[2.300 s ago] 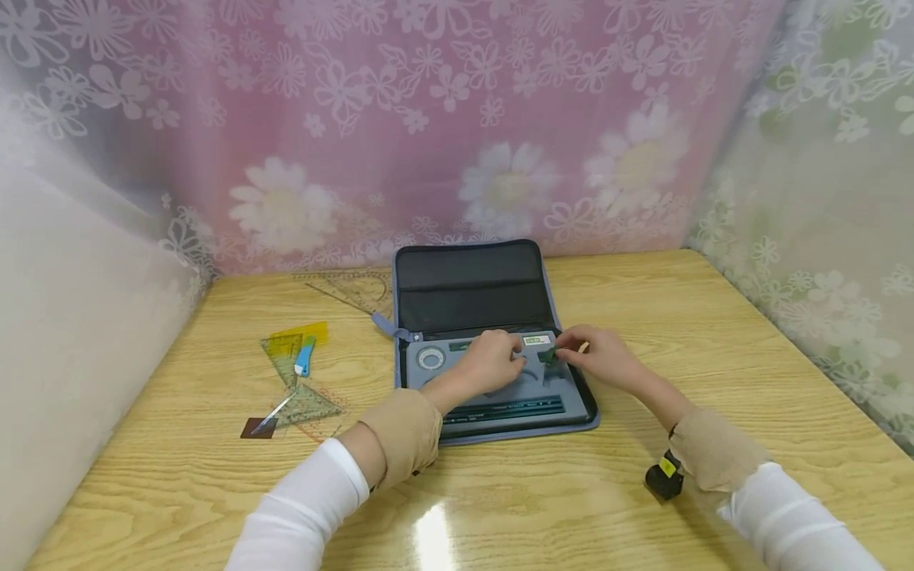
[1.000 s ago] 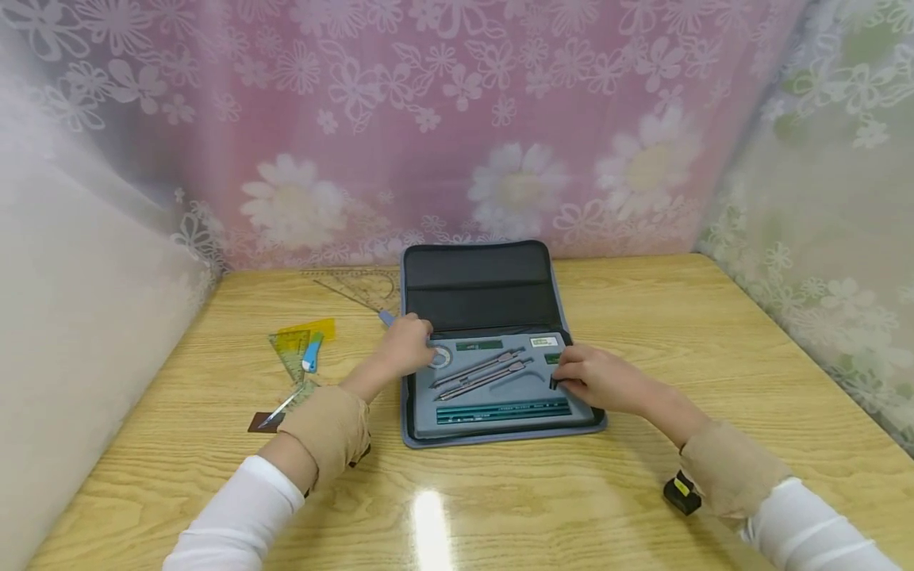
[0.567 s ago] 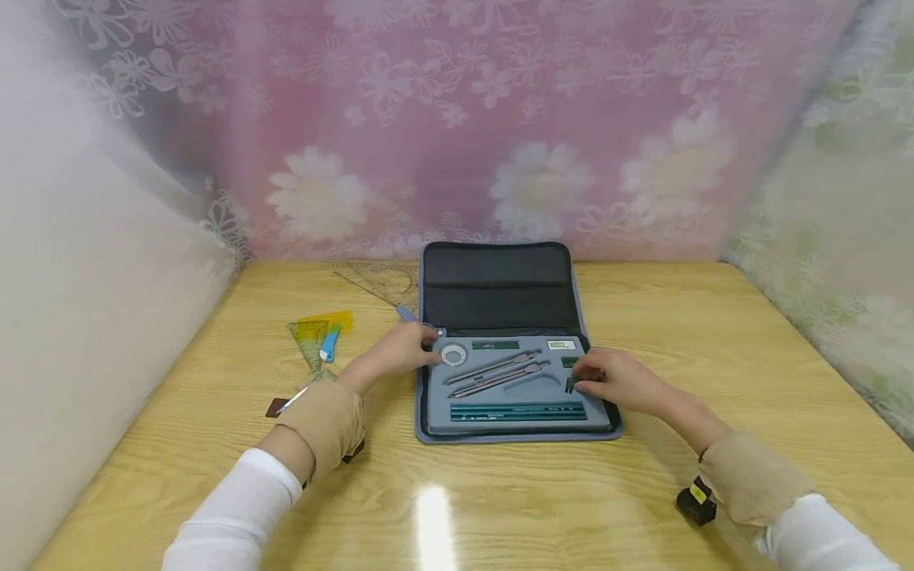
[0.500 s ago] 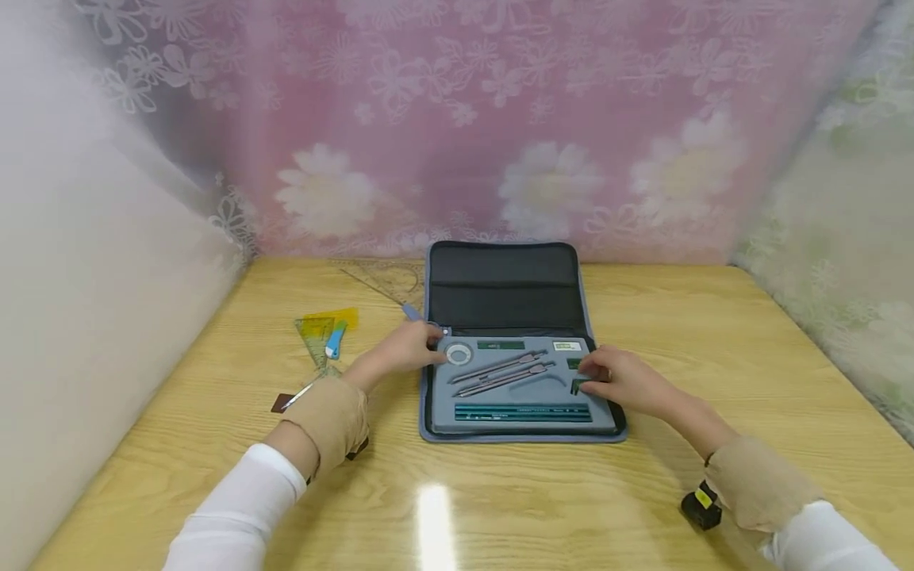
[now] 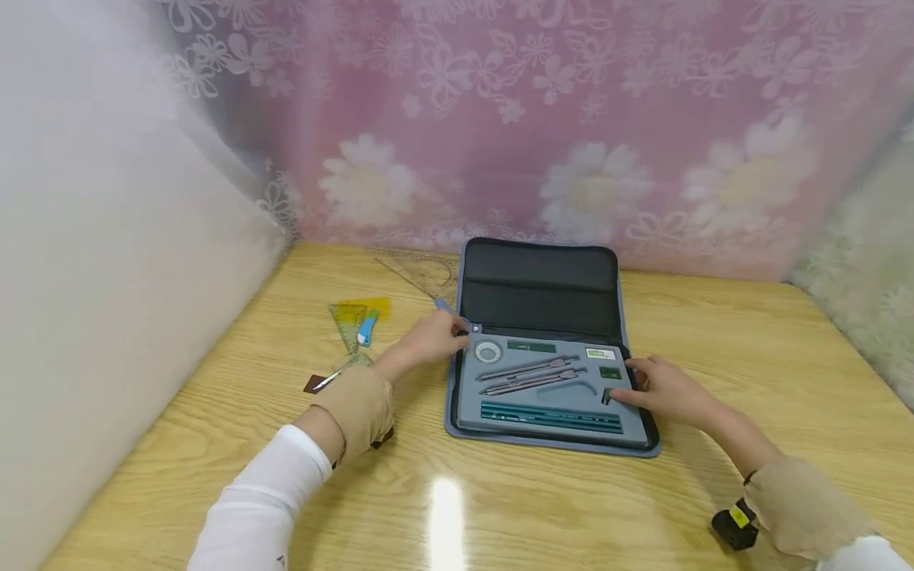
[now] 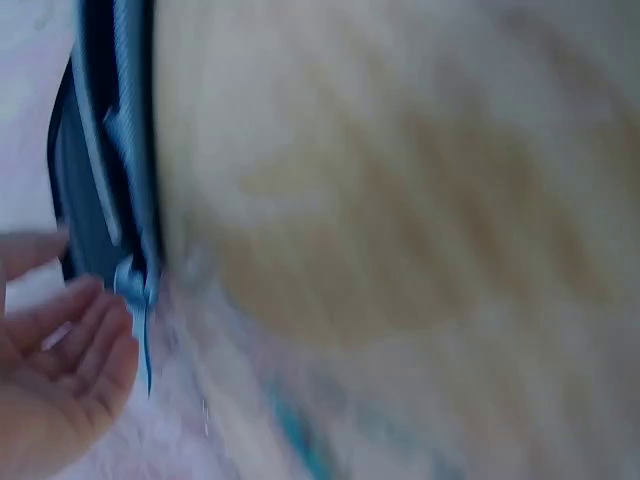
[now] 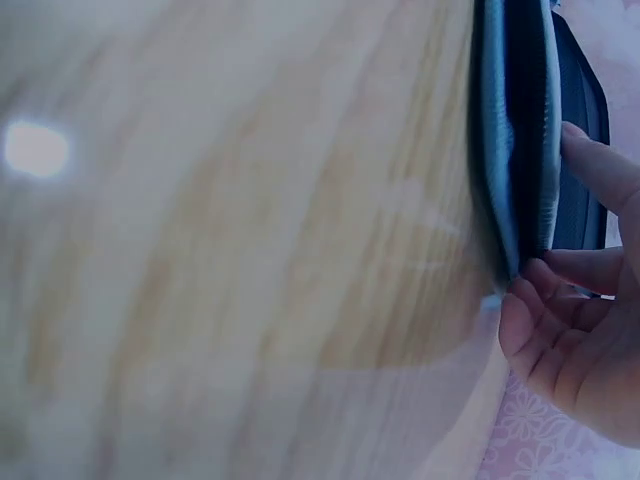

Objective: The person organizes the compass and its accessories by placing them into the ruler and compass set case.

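Note:
An unzipped drawing-set case [image 5: 553,446] stands open on the table, its black lid [image 5: 539,285] raised at the back. My left hand [image 5: 432,337] touches its left edge beside the hinge and the zipper pull. On the right edge rests my right hand [image 5: 667,388], thumb over the grey tray [image 5: 524,396] and fingers along the side. The tray carries two metal compasses [image 5: 531,381], green pencils [image 5: 550,416], a round white ring [image 5: 489,352], a flat green box [image 5: 531,346], a white eraser [image 5: 600,354], a green block [image 5: 610,373] and a small dark piece [image 5: 607,396] near my thumb.
To the left lie a green set square [image 5: 346,317], a yellow plastic sheet [image 5: 378,304], a blue utility knife [image 5: 367,327] and a dark red square [image 5: 312,385] under a silver pointed tool [image 5: 332,377]. A large clear set square [image 5: 428,274] lies behind the case.
My left hand left the tray's middle for the case's left edge, uncovering the compasses. My right hand let go of the small dark piece in the tray and shifted to the right edge.

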`<state>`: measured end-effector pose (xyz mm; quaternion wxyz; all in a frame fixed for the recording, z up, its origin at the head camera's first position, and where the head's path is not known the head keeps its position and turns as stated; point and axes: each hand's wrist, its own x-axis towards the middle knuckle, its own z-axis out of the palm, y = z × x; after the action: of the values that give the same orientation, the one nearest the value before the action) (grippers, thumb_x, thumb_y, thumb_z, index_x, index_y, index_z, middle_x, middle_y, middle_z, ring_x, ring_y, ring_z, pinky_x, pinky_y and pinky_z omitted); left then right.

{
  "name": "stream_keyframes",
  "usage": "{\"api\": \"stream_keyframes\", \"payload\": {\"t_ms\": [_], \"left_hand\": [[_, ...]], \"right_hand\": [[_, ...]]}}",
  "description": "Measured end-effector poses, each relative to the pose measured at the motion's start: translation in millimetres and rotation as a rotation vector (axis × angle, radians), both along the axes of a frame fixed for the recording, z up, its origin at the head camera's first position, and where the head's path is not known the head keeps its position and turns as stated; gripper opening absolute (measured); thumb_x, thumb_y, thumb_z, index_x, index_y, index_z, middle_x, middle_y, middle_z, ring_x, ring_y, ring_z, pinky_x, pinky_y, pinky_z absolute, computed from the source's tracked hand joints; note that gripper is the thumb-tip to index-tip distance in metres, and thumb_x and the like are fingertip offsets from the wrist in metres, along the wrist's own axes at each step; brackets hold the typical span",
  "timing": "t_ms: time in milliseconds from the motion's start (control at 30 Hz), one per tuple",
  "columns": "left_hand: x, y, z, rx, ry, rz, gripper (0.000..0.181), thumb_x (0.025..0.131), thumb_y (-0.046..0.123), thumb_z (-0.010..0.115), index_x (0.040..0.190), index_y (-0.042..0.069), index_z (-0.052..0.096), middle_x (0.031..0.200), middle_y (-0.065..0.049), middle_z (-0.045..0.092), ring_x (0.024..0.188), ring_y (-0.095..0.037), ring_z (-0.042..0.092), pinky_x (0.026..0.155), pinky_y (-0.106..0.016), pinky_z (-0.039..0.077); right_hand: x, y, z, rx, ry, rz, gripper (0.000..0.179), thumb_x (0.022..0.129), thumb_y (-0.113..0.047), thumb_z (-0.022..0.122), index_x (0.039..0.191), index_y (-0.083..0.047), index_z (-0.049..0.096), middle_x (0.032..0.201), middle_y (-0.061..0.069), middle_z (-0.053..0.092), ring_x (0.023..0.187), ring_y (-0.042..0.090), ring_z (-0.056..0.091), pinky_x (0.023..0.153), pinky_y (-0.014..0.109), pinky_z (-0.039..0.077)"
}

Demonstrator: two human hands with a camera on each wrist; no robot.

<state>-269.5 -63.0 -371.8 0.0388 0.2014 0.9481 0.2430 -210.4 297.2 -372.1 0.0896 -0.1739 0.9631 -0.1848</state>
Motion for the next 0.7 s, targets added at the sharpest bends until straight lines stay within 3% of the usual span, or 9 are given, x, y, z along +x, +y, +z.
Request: {"api": "stream_keyframes", "payload": {"t_ms": [67,167,233,300,367,500,700], "left_hand": [[-2.3,-11.3,4.2,-0.004,0.04,0.083,0.022,0.088,0.016,0.059,0.072,0.002,0.059,0.062,-0.001,0.042,0.053,-0.011,0.034,0.05,-0.023,0.03],[-4.0,-35.1,13.3,-0.082,0.063,0.246,0.031,0.087,0.012,0.056,0.058,0.01,0.044,0.055,0.002,0.035,0.047,-0.009,0.03,0.043,-0.021,0.027],[-4.4,-51.7,18.0,-0.182,0.032,0.32,0.035,0.085,0.009,0.055,0.054,0.011,0.037,0.052,0.002,0.031,0.045,-0.01,0.026,0.041,-0.021,0.025],[-3.5,-65.7,20.5,-0.261,-0.021,0.372,0.034,0.085,0.009,0.055,0.054,0.011,0.04,0.051,0.001,0.035,0.044,-0.011,0.03,0.041,-0.023,0.029],[-2.6,-76.2,21.0,-0.317,-0.07,0.394,0.03,0.085,0.01,0.055,0.056,0.011,0.046,0.055,-0.001,0.041,0.048,-0.013,0.037,0.045,-0.026,0.034],[-0.4,-86.1,18.6,-0.313,-0.145,0.406,0.023,0.087,0.011,0.053,0.065,0.007,0.056,0.066,-0.006,0.051,0.055,-0.018,0.047,0.051,-0.029,0.039],[2.1,-87.6,14.3,-0.283,-0.164,0.414,0.018,0.089,0.011,0.053,0.091,-0.004,0.062,0.079,-0.012,0.058,0.061,-0.022,0.053,0.055,-0.03,0.042]], "right_hand": [[1.4,1,-0.3,-0.003,0.002,-0.005,0.077,0.083,-0.043,0.066,0.123,0.019,0.044,0.091,0.017,0.053,0.075,0.023,0.051,0.061,0.035,0.044],[1.9,2,-1.0,-0.014,0.011,-0.015,0.076,0.083,-0.042,0.066,0.123,0.018,0.044,0.091,0.016,0.052,0.074,0.021,0.05,0.061,0.034,0.042],[1.6,2,-1.1,-0.02,0.021,-0.015,0.076,0.083,-0.042,0.066,0.123,0.018,0.044,0.09,0.015,0.052,0.073,0.021,0.049,0.06,0.034,0.041],[1.4,2,-1.1,-0.02,0.028,-0.016,0.076,0.083,-0.043,0.066,0.123,0.018,0.044,0.09,0.015,0.052,0.073,0.021,0.048,0.06,0.034,0.041],[1.1,3,-1.1,-0.018,0.028,-0.017,0.076,0.083,-0.043,0.066,0.123,0.017,0.045,0.09,0.015,0.052,0.072,0.021,0.048,0.06,0.034,0.041],[1.1,3,-1.5,-0.013,0.023,-0.02,0.076,0.083,-0.044,0.066,0.123,0.016,0.045,0.09,0.015,0.052,0.072,0.021,0.047,0.06,0.034,0.041],[1.6,2,-2.9,-0.015,0.02,-0.023,0.076,0.083,-0.044,0.066,0.123,0.016,0.045,0.089,0.014,0.052,0.072,0.021,0.047,0.061,0.034,0.04]]}}
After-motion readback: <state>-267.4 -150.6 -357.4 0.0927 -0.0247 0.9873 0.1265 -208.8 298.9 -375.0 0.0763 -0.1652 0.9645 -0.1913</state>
